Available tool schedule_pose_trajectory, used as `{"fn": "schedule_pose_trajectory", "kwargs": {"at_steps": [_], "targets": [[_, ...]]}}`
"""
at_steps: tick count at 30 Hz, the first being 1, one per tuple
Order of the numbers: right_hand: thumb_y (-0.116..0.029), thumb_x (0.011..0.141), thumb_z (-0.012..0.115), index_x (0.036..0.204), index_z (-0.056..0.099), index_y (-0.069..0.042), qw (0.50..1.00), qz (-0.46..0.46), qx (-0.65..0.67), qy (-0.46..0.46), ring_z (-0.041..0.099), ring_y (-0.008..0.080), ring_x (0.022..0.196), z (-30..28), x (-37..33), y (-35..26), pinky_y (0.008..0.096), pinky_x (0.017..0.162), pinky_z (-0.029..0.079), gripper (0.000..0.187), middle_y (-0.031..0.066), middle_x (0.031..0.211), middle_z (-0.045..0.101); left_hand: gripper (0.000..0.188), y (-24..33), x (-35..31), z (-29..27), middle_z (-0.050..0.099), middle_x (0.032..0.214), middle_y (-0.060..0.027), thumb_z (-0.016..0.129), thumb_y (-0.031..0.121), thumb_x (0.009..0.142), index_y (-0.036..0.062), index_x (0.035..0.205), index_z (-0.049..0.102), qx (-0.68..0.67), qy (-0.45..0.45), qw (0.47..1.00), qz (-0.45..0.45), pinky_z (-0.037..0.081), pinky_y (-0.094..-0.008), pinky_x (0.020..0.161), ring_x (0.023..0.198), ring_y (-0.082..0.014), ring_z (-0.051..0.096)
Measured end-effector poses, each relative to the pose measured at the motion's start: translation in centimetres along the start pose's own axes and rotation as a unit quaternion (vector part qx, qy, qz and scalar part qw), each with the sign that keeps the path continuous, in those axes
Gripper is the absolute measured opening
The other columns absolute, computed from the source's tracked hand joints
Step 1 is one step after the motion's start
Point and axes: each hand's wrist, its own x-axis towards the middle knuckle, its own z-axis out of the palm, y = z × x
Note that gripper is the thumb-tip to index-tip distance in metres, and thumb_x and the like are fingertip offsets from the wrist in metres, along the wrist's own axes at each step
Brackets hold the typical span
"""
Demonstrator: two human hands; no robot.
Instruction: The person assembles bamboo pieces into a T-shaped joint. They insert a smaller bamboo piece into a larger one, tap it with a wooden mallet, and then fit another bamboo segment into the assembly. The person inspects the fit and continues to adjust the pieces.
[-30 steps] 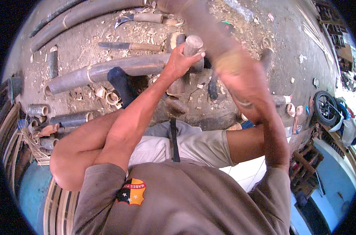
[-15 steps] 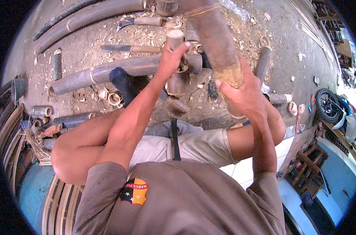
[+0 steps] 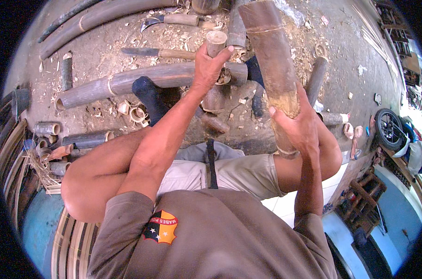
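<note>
My left hand [image 3: 208,64] is closed around a short round wooden piece [image 3: 216,41] whose pale flat end faces up. Just under that hand is the open end of a short bamboo tube [image 3: 214,100], beside a long bamboo pole [image 3: 150,80]. In my right hand [image 3: 298,122] is a thick brown wooden club [image 3: 270,51], its fingers wrapped round the part near a worn, tan patch. The club's broad end points away from me, to the right of the left hand and apart from the wooden piece. My feet in dark socks [image 3: 148,98] rest against the pole.
A straight knife [image 3: 160,53] and a hooked knife [image 3: 169,20] lie beyond the pole among wood chips. Long bamboo poles [image 3: 104,21] are at the far left, a bamboo length [image 3: 317,76] at the right. A wheel [image 3: 388,129] stands far right; bamboo strips [image 3: 71,246] lie near left.
The club, blurred before, has swung to the right and come closer to me, away from the left hand. My left hand keeps its hold on the wooden piece.
</note>
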Motion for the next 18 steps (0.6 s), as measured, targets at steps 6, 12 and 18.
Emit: {"fn": "schedule_pose_trajectory", "kwargs": {"at_steps": [6, 12, 18], "targets": [[-0.022, 0.082, 0.079, 0.153, 0.044, -0.001, 1.0, 0.006, -0.025, 0.005, 0.067, 0.0268, 0.117, 0.5, 0.7, -0.1, 0.0391, 0.104, 0.05, 0.082, 0.0203, 0.129, 0.069, 0.028, -0.6, 0.4, -0.6, 0.07, 0.093, 0.0012, 0.082, 0.023, 0.09, 0.0039, 0.106, 0.069, -0.015, 0.015, 0.999, -0.044, 0.051, -0.0267, 0.075, 0.083, -0.0078, 0.062], [-0.022, 0.081, 0.08, 0.154, 0.042, -0.002, 0.999, 0.02, -0.026, -0.002, 0.067, 0.0301, 0.119, 0.8, 1.6, -0.5, 0.0406, 0.104, 0.051, 0.085, 0.0223, 0.13, 0.068, 0.03, -1.4, 0.8, -1.4, 0.067, 0.086, 0.0034, 0.083, 0.029, 0.088, 0.0064, 0.101, 0.069, -0.006, 0.004, 0.997, -0.075, 0.046, -0.0238, 0.057, 0.068, -0.0044, 0.056], [-0.03, 0.078, 0.083, 0.155, 0.042, -0.005, 1.0, 0.022, -0.012, -0.017, 0.068, 0.0382, 0.121, -0.1, 2.9, -2.0, 0.0449, 0.103, 0.052, 0.09, 0.0258, 0.127, 0.069, 0.033, -2.0, 1.1, -1.8, 0.065, 0.082, 0.0042, 0.084, 0.032, 0.087, 0.0068, 0.101, 0.068, -0.014, -0.008, 0.998, -0.068, 0.043, -0.0229, 0.054, 0.064, -0.0038, 0.054]]}}
